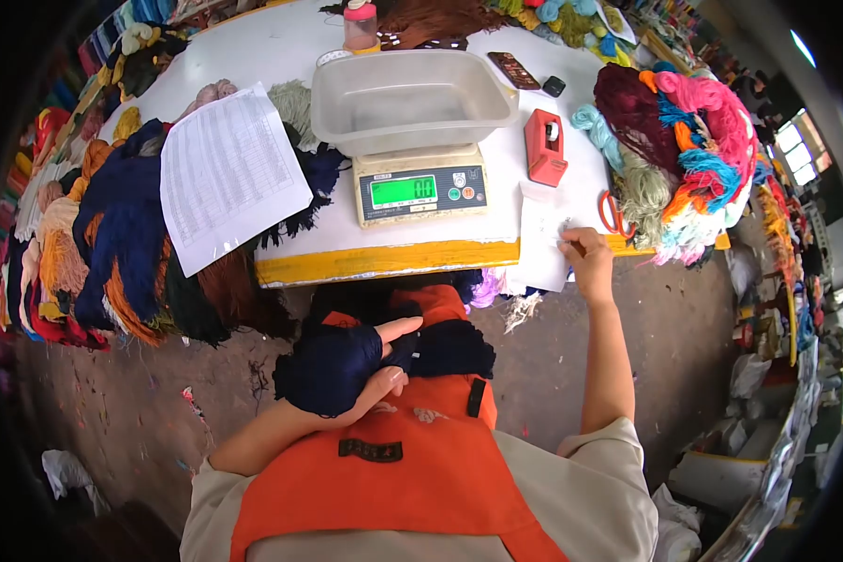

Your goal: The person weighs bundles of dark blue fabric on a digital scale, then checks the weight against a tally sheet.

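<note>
A thick hank of navy yarn (332, 370) lies across my lap, over the orange apron (412, 478). My left hand (384, 370) is closed around its middle, with the thumb and a finger showing on top. At the table's front edge, my right hand (588, 258) has its fingertips pinched together by the right side of a white paper slip (539, 248). Whatever is between those fingertips is too small to make out. Red-handled scissors (614, 215) lie just beyond that hand, and a red tape dispenser (545, 155) stands behind the slip.
A digital scale (421, 192) reading 0.0 carries a translucent plastic tub (412, 103). Left of it, a printed sheet (234, 178) rests on piled yarn hanks (126, 234). Colourful hanks (684, 150) fill the right corner. A phone (513, 70) and pink-lidded jar (360, 26) sit at the back.
</note>
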The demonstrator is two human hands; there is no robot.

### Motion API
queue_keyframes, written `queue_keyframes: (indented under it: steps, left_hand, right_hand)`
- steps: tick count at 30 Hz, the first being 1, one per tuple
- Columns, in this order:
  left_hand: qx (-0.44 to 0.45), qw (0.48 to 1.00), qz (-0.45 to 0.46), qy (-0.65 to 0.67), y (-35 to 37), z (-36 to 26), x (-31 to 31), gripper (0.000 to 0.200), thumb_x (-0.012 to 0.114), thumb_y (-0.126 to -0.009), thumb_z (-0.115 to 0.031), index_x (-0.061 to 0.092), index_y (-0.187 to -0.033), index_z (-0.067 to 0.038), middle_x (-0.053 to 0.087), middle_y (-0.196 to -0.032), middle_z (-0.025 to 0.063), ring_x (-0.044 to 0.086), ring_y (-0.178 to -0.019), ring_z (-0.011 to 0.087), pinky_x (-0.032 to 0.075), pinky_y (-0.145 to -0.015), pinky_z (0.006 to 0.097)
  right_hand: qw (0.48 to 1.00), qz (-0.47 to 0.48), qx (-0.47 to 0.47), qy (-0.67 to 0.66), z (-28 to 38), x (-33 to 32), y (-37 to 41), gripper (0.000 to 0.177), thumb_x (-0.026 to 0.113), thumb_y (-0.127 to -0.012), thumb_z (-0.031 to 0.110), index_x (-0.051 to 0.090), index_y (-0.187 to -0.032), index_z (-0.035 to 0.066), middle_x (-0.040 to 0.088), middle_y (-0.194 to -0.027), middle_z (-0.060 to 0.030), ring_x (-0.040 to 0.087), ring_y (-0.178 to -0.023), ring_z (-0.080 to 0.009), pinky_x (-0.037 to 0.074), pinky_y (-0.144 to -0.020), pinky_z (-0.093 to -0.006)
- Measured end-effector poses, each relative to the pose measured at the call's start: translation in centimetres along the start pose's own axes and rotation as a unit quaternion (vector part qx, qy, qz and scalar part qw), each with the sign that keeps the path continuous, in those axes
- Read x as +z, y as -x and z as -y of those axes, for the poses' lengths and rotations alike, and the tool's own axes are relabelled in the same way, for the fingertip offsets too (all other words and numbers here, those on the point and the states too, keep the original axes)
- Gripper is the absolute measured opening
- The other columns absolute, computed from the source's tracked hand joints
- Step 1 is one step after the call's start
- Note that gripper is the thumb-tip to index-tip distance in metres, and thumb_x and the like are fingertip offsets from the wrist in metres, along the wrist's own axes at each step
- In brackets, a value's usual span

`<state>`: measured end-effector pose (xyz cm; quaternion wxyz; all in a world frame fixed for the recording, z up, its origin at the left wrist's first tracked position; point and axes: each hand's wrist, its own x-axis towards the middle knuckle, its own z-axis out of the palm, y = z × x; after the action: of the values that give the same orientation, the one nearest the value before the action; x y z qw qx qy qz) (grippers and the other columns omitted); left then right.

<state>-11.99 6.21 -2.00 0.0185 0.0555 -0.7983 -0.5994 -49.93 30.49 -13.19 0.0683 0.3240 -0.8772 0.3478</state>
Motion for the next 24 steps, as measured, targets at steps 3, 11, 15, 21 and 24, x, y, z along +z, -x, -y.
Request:
queue_keyframes:
  steps: [3,11,15,21,24]
  left_hand:
    - [-0.005,1.000,0.006,-0.005,0.1,-0.5,0.1,0.051,0.053,-0.095,-0.002,0.045,-0.145,-0.003,0.068,-0.082,0.0056,0.067,-0.072,0.0123,0.056,-0.069,0.0267]
    - [0.017,0.999,0.025,-0.013,0.4,-0.2,0.0,0.044,0.053,-0.098,-0.006,0.048,-0.142,-0.003,0.069,-0.083,0.0052,0.069,-0.078,0.0122,0.053,-0.073,0.0259]
    - [0.009,0.999,0.028,-0.022,0.3,-0.8,0.1,0.041,0.053,-0.099,-0.009,0.050,-0.140,-0.004,0.069,-0.081,0.0041,0.069,-0.079,0.0125,0.053,-0.075,0.0264]
    - [0.039,0.998,0.029,-0.035,1.1,0.1,-0.4,0.045,0.047,-0.097,0.001,0.045,-0.142,0.001,0.065,-0.080,0.0079,0.067,-0.080,0.0142,0.052,-0.073,0.0275]
    - [0.030,1.000,0.000,0.000,1.3,0.2,-0.6,0.048,0.047,-0.098,0.000,0.040,-0.145,0.001,0.065,-0.080,0.0068,0.066,-0.077,0.0129,0.052,-0.072,0.0273]
  right_hand:
    - [1.000,-0.005,-0.013,-0.026,-0.3,0.5,0.4,0.022,0.079,-0.074,0.006,0.071,-0.095,0.007,0.069,-0.092,-0.0079,0.063,-0.089,-0.0260,0.049,-0.082,-0.0369]
    - [0.999,0.024,-0.018,0.016,1.1,-1.0,-0.5,0.029,0.083,-0.072,0.017,0.074,-0.100,0.012,0.066,-0.098,-0.0021,0.058,-0.096,-0.0258,0.039,-0.089,-0.0400]
    - [0.999,-0.030,-0.023,0.012,0.9,-0.2,0.3,0.022,0.082,-0.073,0.017,0.072,-0.092,0.012,0.067,-0.093,-0.0023,0.058,-0.094,-0.0256,0.039,-0.088,-0.0400]
    - [0.995,-0.097,0.006,-0.018,1.5,1.0,2.3,0.011,0.077,-0.075,0.012,0.069,-0.083,0.008,0.067,-0.084,-0.0059,0.060,-0.088,-0.0278,0.042,-0.085,-0.0412]
    - [0.994,-0.088,0.023,-0.064,5.9,0.6,3.7,0.008,0.072,-0.076,0.002,0.067,-0.081,0.005,0.069,-0.089,-0.0096,0.063,-0.091,-0.0280,0.046,-0.085,-0.0391]
